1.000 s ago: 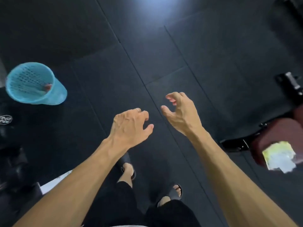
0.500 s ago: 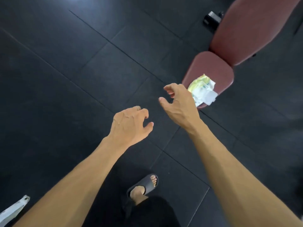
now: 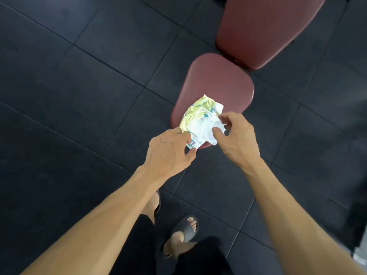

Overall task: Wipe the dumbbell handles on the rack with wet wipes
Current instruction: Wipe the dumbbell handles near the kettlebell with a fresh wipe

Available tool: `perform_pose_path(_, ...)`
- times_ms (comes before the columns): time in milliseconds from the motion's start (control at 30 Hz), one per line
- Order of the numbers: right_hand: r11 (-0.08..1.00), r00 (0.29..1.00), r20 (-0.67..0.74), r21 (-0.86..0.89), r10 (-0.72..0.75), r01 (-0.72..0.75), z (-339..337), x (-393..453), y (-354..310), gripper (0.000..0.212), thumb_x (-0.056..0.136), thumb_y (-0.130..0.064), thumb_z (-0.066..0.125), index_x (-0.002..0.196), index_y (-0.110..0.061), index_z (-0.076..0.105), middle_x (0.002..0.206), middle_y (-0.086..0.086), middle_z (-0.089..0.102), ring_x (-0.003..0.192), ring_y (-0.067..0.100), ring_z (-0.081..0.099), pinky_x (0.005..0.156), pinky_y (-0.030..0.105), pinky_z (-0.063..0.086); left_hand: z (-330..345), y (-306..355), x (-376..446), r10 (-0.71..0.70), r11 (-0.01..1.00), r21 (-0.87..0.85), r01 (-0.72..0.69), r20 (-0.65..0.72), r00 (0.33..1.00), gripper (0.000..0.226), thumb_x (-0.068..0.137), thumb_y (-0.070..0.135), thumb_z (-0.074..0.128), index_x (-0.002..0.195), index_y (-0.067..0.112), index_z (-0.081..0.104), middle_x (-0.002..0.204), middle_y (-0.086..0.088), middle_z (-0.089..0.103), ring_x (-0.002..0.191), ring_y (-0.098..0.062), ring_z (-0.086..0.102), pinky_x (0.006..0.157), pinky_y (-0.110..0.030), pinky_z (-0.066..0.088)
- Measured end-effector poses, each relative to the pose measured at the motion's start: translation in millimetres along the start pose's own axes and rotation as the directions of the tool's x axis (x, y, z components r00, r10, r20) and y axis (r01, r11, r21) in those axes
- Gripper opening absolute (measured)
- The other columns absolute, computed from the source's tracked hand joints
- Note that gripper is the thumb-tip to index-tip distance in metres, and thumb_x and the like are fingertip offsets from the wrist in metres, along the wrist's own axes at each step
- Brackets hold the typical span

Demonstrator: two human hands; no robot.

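Observation:
A yellow-green wet wipes pack (image 3: 195, 114) with a white flip lid lies on the near end of a dark red bench seat (image 3: 218, 80). My left hand (image 3: 168, 149) pinches the pack's near corner between thumb and fingers. My right hand (image 3: 236, 139) is at the lid on the right side, thumb and forefinger closed on a white wet wipe (image 3: 218, 125) at the opening. The lid flap looks folded open under my thumb. No dumbbells or rack are in view.
The bench's red back pad (image 3: 268, 30) rises at the upper right. Black rubber floor tiles (image 3: 89, 86) surround the bench. My feet in dark slides (image 3: 184, 227) stand just in front of the seat.
The view swung from the blue basket to the bench. Both hands, empty and apart before, moved forward onto the wipes pack and closed on it.

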State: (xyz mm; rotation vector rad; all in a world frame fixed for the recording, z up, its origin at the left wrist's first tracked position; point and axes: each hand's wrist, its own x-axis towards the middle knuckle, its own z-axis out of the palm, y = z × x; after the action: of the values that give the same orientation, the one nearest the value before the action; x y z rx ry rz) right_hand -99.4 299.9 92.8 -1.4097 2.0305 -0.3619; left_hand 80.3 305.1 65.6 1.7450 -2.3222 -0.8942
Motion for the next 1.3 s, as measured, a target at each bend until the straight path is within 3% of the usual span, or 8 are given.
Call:
perform_pose_path(200, 0.997, 0.996, 0.044, -0.03, -0.076, 0.077, 17.4, 68.5, 58.9, 0.029, 0.089, -0.018, 0.064, 0.118, -0.017, 0.066, 0.112, -0.001, 0.061, 0.103, 0.016, 0.057, 0.087, 0.03, 0.046, 69.3, 4.7, 50.9, -0.081, 0.994, 0.059, 0.088, -0.12, 0.99, 0.026, 0.079, 0.031, 0.077, 0.097, 0.014, 0.073, 0.092, -0.002, 0.066, 0.083, -0.022, 0.061, 0.064, -0.033, 0.048)
perform_pose_path(367, 0.954, 0.946, 0.142, -0.041, -0.29, 0.299, 49.2, 111.1, 94.5, 0.019, 0.089, -0.014, 0.066, 0.106, -0.016, 0.074, 0.107, -0.004, 0.057, 0.107, 0.016, 0.05, 0.073, 0.014, 0.032, 124.0, 7.8, 73.3, -0.217, 0.967, 0.059, 0.248, -0.32, 0.922, 0.037, 0.073, 0.031, 0.081, 0.104, 0.015, 0.071, 0.113, -0.007, 0.065, 0.109, -0.028, 0.058, 0.086, -0.044, 0.046)
perform_pose_path(467, 0.876, 0.868, 0.191, -0.066, -0.458, 0.477, 62.9, 127.0, 110.3, 0.014, 0.087, -0.014, 0.07, 0.099, -0.015, 0.077, 0.108, 0.001, 0.059, 0.107, 0.022, 0.052, 0.079, 0.026, 0.039, 146.6, 10.3, 79.8, -0.308, 0.943, 0.005, 0.333, -0.364, 0.879, 0.042, 0.073, 0.031, 0.082, 0.109, 0.014, 0.068, 0.122, -0.011, 0.061, 0.116, -0.032, 0.054, 0.088, -0.05, 0.046)
perform_pose_path(600, 0.725, 0.732, 0.18, -0.112, -0.658, 0.679, 73.9, 146.3, 119.2, 0.011, 0.081, -0.018, 0.068, 0.084, -0.016, 0.078, 0.101, 0.007, 0.064, 0.088, 0.032, 0.057, 0.068, 0.044, 0.047, 163.0, 8.9, 81.9, -0.369, 0.923, -0.05, 0.381, -0.39, 0.843, 0.049, 0.07, 0.025, 0.083, 0.114, 0.014, 0.065, 0.127, -0.009, 0.059, 0.118, -0.032, 0.052, 0.087, -0.049, 0.046)
perform_pose_path(733, 0.654, 0.667, 0.172, -0.131, -0.725, 0.745, 78.8, 159.2, 116.4, 0.006, 0.079, -0.018, 0.071, 0.079, -0.018, 0.078, 0.09, 0.003, 0.061, 0.079, 0.028, 0.053, 0.063, 0.04, 0.038, 167.1, 3.9, 81.8, -0.367, 0.929, -0.118, 0.35, -0.413, 0.833, 0.05, 0.068, 0.024, 0.084, 0.114, 0.016, 0.065, 0.128, -0.006, 0.059, 0.119, -0.028, 0.05, 0.085, -0.047, 0.048)
perform_pose_path(933, 0.472, 0.483, 0.35, -0.122, -0.803, 0.873, 81.9, 173.1, 109.7, 0.007, 0.078, -0.015, 0.073, 0.072, -0.019, 0.075, 0.088, 0.004, 0.056, 0.077, 0.028, 0.053, 0.062, 0.035, 0.031, 166.4, -1.0, 81.7, -0.371, 0.928, -0.133, 0.348, -0.411, 0.832, 0.049, 0.067, 0.028, 0.084, 0.113, 0.019, 0.069, 0.128, -0.002, 0.06, 0.117, -0.024, 0.05, 0.086, -0.045, 0.047)
perform_pose_path(1133, 0.328, 0.352, 0.371, -0.127, -0.86, 0.936, 85.7, 178.4, 108.5, 0.014, 0.083, -0.019, 0.066, 0.071, -0.016, 0.071, 0.084, 0.006, 0.056, 0.072, 0.027, 0.05, 0.059, 0.034, 0.034, 163.1, -4.6, 81.3, -0.376, 0.926, -0.159, 0.341, -0.395, 0.838, 0.048, 0.066, 0.032, 0.086, 0.111, 0.022, 0.072, 0.126, 0.001, 0.062, 0.117, -0.024, 0.052, 0.086, -0.042, 0.046)
perform_pose_path(1300, 0.283, 0.327, 0.322, -0.176, -0.888, 0.943, 94.7, 175.0, 116.4, 0.009, 0.083, -0.009, 0.065, 0.075, -0.007, 0.065, 0.085, 0.011, 0.056, 0.07, 0.029, 0.049, 0.057, 0.04, 0.041, 160.2, -4.2, 81.3, -0.379, 0.925, -0.187, 0.33, -0.391, 0.839, 0.046, 0.067, 0.03, 0.086, 0.111, 0.022, 0.073, 0.126, 0.001, 0.062, 0.117, -0.026, 0.054, 0.085, -0.044, 0.048)
